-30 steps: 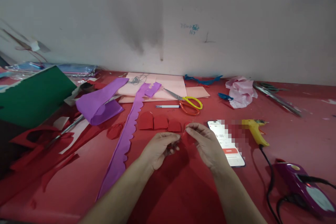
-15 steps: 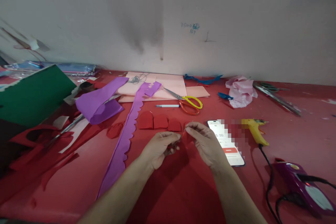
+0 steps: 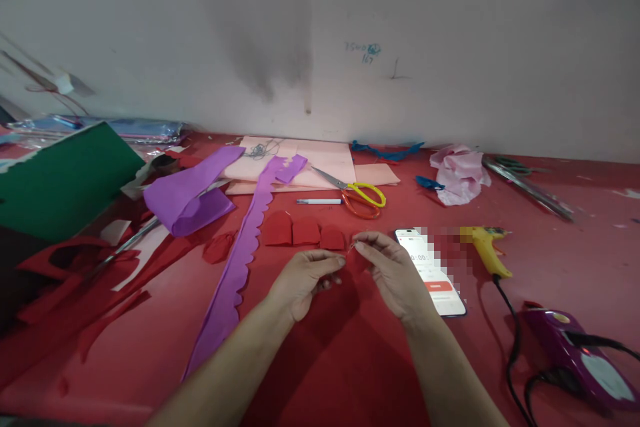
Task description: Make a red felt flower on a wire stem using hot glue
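Note:
My left hand (image 3: 310,280) is closed, thumb pressed against the forefinger, with the other fingers curled beneath; what it pinches is too small to make out. Close beside it, my right hand (image 3: 387,267) pinches a thin, pale, wire-like strand (image 3: 351,247) between thumb and forefinger. Red material shows just under the right fingertips, but its edges blend into the red tabletop. Just beyond my hands, a red round-topped fabric piece (image 3: 277,230), a second one (image 3: 306,232) and a smaller third one (image 3: 332,237) lie in a row.
Left of my hands runs a purple scalloped strip (image 3: 245,260). Behind the red pieces are scissors (image 3: 357,195), a pen (image 3: 319,201) and pale pink sheets (image 3: 320,160). On the right lie a lit phone (image 3: 440,287), a yellow glue gun (image 3: 485,250) and a purple corded device (image 3: 575,353).
My fingertips have shifted slightly, and the left hand's lower fingers have moved a little. Both hands stay in nearly the same place; the things on the table are unmoved.

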`<state>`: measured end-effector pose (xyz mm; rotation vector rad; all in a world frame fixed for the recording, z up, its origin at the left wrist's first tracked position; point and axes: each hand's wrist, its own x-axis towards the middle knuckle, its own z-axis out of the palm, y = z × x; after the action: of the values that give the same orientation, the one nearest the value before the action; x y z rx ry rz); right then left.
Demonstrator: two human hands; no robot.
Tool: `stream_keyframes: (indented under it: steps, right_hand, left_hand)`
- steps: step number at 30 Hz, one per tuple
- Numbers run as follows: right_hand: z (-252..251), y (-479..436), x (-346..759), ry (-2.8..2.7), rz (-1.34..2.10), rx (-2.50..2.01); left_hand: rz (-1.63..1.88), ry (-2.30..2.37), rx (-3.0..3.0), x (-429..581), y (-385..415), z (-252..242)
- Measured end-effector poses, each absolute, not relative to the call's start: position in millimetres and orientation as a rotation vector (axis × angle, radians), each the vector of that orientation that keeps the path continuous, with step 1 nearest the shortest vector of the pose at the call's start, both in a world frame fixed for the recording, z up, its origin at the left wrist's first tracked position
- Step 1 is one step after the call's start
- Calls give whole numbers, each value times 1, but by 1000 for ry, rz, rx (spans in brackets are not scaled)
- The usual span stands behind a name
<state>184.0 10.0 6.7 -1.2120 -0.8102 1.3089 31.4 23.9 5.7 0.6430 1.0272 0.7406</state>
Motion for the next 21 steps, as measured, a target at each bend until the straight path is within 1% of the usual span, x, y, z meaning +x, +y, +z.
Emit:
stream_keyframes:
  steps: [7, 21]
  right_hand:
    - [7, 9, 183, -853, 1249, -1284]
    - [11, 10, 182, -827, 1260, -1280]
  left_hand:
    - [739, 1045, 688, 31, 24, 5]
    - [767, 1058, 683, 32, 23, 4]
